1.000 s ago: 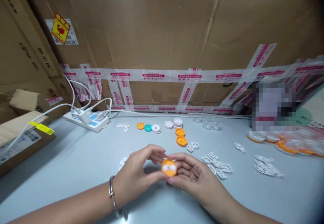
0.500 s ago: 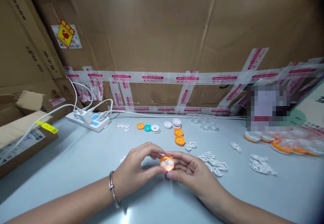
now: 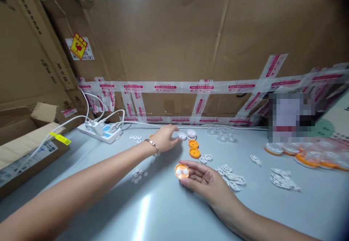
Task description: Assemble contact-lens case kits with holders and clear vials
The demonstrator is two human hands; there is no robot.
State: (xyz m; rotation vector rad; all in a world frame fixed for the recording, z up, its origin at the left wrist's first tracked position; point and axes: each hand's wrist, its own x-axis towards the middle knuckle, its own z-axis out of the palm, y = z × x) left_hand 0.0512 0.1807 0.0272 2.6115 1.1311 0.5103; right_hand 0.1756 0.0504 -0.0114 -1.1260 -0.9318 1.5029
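An orange round plastic case (image 3: 181,172) with small white discs inside is pinched at its right edge by my right hand (image 3: 203,177), held above the table. My left hand (image 3: 165,138) is stretched out toward the back, its fingers apart and holding nothing. Its fingertips are close to a white ring (image 3: 181,136); whether they touch it I cannot tell. Beside that ring is a stack of white rings (image 3: 191,134). Two orange rings (image 3: 194,152) lie nearer me. My left hand mostly hides the orange, teal and white discs behind it.
Small white discs (image 3: 137,175) lie below my left forearm. White wheel-like pieces (image 3: 231,177) spread to the right, with clear pieces (image 3: 222,133) farther back. Orange-and-clear cases (image 3: 313,157) are at far right. A power strip (image 3: 109,133) stands left, before a cardboard wall (image 3: 169,44).
My left hand has let go of the orange case and moved away toward the back rings. My right hand still holds the case. The view has shifted slightly.
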